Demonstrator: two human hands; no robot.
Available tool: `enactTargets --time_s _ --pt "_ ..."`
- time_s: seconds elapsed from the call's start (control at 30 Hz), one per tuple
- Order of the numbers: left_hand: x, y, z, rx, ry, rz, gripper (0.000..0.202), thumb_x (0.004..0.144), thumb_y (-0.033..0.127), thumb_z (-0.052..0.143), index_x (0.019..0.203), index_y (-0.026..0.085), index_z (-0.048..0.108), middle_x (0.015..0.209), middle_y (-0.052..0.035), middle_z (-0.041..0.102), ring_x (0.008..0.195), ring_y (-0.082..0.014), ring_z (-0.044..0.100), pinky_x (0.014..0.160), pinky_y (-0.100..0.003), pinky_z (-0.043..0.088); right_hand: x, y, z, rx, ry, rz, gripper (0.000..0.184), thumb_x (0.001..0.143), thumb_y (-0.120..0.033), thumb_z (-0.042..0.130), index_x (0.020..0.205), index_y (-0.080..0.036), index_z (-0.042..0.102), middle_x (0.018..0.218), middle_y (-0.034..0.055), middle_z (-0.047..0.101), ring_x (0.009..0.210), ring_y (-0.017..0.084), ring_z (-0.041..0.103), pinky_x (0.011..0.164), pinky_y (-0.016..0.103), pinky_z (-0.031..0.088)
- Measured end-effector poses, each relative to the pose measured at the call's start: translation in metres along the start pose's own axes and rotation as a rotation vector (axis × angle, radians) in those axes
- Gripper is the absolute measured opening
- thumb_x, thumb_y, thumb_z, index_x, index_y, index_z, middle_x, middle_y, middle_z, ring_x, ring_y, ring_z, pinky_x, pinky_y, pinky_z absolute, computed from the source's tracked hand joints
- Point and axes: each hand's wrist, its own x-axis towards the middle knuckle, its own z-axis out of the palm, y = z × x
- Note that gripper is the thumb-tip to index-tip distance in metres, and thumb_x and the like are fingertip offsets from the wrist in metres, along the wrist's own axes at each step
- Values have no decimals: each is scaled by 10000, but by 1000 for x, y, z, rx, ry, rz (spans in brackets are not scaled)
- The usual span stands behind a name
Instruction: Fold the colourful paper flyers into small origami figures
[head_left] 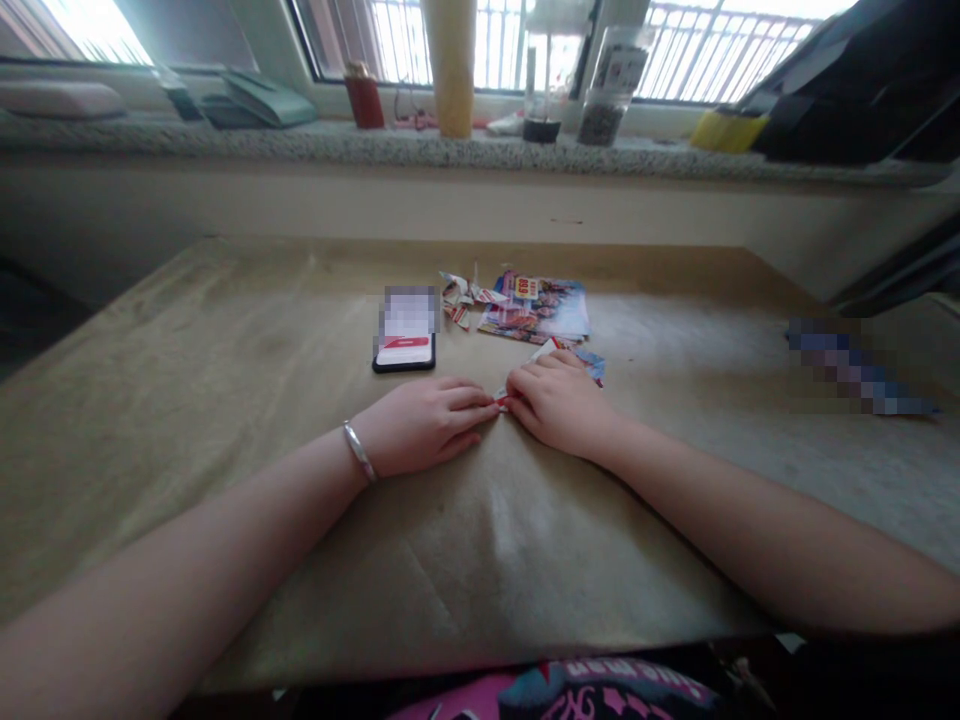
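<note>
A folded piece of colourful printed paper (592, 362) lies on the table under my right hand (559, 400). The fingers of that hand are bent and pressed down on the paper, hiding much of it. Its narrow red-and-white tip sticks out to the left, between the two hands. My left hand (424, 425), with a silver bangle at the wrist, lies low on the table with fingers stretched out. Its fingertips touch that tip, while the thumb stays apart from it.
A phone (405, 350) with a lit screen lies behind my left hand. Folded paper scraps (461, 298) and a stack of colourful printed sheets (544, 308) are farther back. A blurred bluish item (855, 370) rests at the right. Bottles and jars line the granite windowsill (480, 150).
</note>
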Motion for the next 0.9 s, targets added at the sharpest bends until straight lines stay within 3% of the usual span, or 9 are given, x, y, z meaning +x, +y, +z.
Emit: enactTargets --time_s 0.23,0.9 --pt "-1 -1 -2 -7 8 -1 334 933 246 438 1211 147 595 1156 -93 656 1080 -210 599 924 -337 521 5 9 6 202 -38 124 133 842 -303 546 831 -191 615 897 50 693 880 213 604 767 326 339" --pt "0 -1 -4 -41 18 -38 290 921 241 460 1142 159 629 1132 -91 655 1017 -209 606 887 -339 518 8 14 6 237 -42 97 139 838 -287 567 823 -184 659 833 51 695 814 194 606 713 299 347"
